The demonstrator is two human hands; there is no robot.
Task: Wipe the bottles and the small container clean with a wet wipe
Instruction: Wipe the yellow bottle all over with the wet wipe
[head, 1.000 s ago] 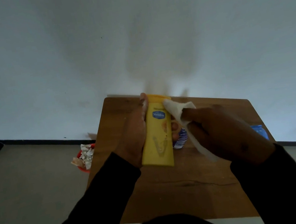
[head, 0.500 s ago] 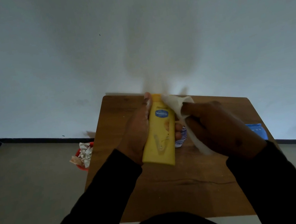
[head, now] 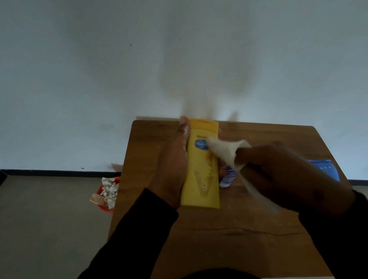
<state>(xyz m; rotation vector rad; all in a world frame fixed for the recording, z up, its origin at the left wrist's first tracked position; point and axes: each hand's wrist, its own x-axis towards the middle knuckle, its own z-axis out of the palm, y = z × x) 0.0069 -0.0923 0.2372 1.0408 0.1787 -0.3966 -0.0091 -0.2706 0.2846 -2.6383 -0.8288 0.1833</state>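
Note:
My left hand (head: pixel 172 165) grips a tall yellow lotion bottle (head: pixel 203 172) with a blue label, held above the wooden table (head: pixel 215 230). A white wet wipe (head: pixel 226 152) is bunched in my right hand (head: pixel 286 176), and its tip touches the bottle's upper right face by the label. The wipe's loose tail hangs below my right palm. A small blue-and-white container (head: pixel 228 177) peeks out on the table between the bottle and my right hand, mostly hidden.
A blue pack (head: pixel 324 169) lies at the table's right edge. On the floor left of the table stands a red bin (head: pixel 107 195) full of crumpled white wipes. A white wall rises right behind the table.
The wipe has slid left and down from the bottle's top right corner onto its face beside the label. The left hand keeps the same grip on the bottle.

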